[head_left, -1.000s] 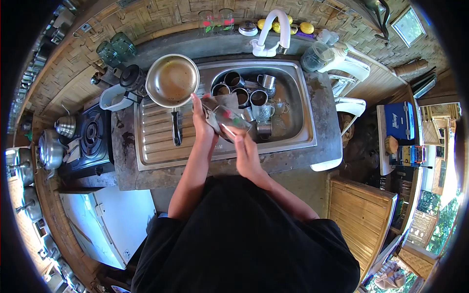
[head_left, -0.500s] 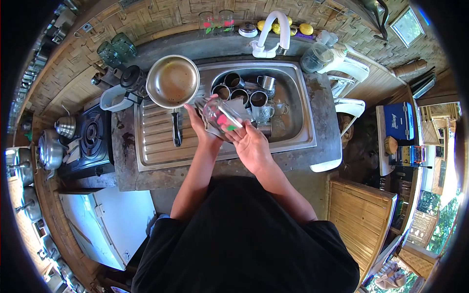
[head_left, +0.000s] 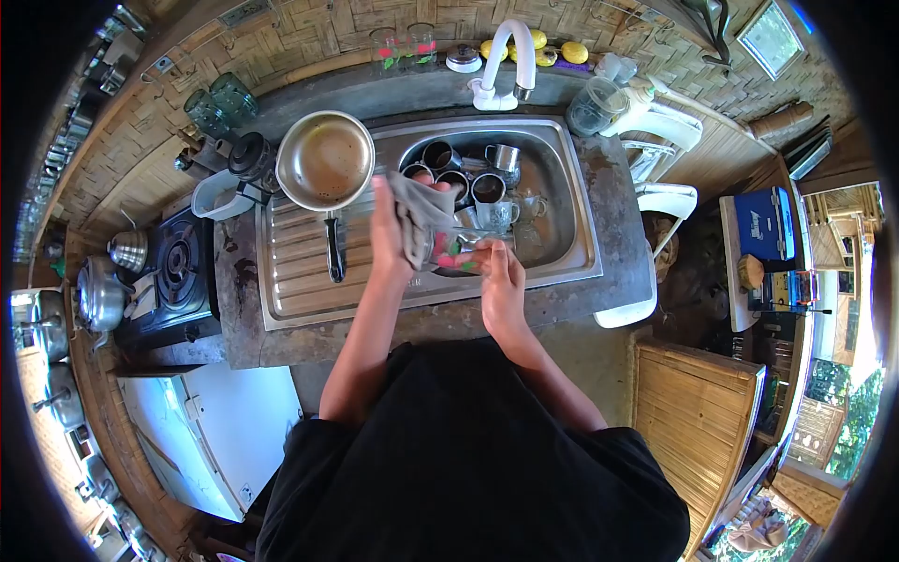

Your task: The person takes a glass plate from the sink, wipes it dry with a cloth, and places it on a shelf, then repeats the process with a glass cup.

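Note:
My left hand (head_left: 385,245) holds a grey cloth (head_left: 421,211) over one end of a clear drinking glass (head_left: 451,251) with red and green decoration. The cloth is bunched and slightly blurred, and it hides part of the glass. From the other side, the fingers of my right hand (head_left: 503,286) grip the glass. Both hands are above the near edge of the steel sink (head_left: 582,225), between drainboard and basin. Just beyond them, several metal mugs (head_left: 489,188) and a clear glass mug (head_left: 504,214) sit in the basin.
A steel saucepan (head_left: 325,159) stands on the drainboard (head_left: 300,258), its black handle toward me. A white faucet (head_left: 496,70) arches behind the basin. Two decorated glasses (head_left: 421,45) and yellow fruit (head_left: 574,52) line the back ledge. The gas stove (head_left: 178,262) is at left.
The glass has shifted lower and turned. The cloth has come up over its far side with my left hand. My right hand has gone from an open palm under the glass to gripping it.

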`<state>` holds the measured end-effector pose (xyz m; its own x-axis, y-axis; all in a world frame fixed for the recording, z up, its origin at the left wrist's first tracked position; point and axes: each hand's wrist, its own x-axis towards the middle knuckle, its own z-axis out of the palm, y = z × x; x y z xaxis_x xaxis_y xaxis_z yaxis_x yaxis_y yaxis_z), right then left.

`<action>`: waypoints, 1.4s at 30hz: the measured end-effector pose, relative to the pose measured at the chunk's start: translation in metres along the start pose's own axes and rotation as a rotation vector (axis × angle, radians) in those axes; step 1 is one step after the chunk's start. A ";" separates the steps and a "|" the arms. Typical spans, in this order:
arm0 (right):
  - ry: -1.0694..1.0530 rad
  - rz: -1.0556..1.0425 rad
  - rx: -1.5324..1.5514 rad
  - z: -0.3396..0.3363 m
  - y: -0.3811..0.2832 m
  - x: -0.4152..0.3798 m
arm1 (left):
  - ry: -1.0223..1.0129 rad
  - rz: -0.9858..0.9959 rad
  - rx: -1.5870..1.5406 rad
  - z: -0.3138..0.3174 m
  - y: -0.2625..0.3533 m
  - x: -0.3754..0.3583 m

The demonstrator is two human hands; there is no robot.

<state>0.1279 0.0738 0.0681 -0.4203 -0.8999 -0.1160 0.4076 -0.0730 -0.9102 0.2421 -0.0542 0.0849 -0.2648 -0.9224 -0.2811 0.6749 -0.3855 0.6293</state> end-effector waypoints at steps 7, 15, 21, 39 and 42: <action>0.083 -0.197 -0.433 -0.010 -0.040 0.004 | -0.003 -0.386 0.113 0.007 -0.037 -0.023; 0.109 0.040 -0.280 -0.086 -0.069 0.020 | -0.072 -0.069 0.511 0.052 -0.088 -0.028; 0.034 0.123 -0.228 -0.179 -0.108 0.037 | -0.179 -0.066 0.709 0.100 -0.136 -0.015; 0.093 -0.006 -0.110 -0.323 -0.108 0.052 | 0.152 -0.268 -0.309 0.186 -0.366 0.040; 0.049 0.152 0.301 -0.346 -0.124 0.062 | 0.315 -0.153 -0.216 0.186 -0.366 0.065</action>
<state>-0.2289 0.1757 0.0359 -0.3721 -0.8890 -0.2669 0.6864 -0.0700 -0.7238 -0.1499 0.0229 -0.0283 -0.1718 -0.7896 -0.5891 0.7822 -0.4729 0.4057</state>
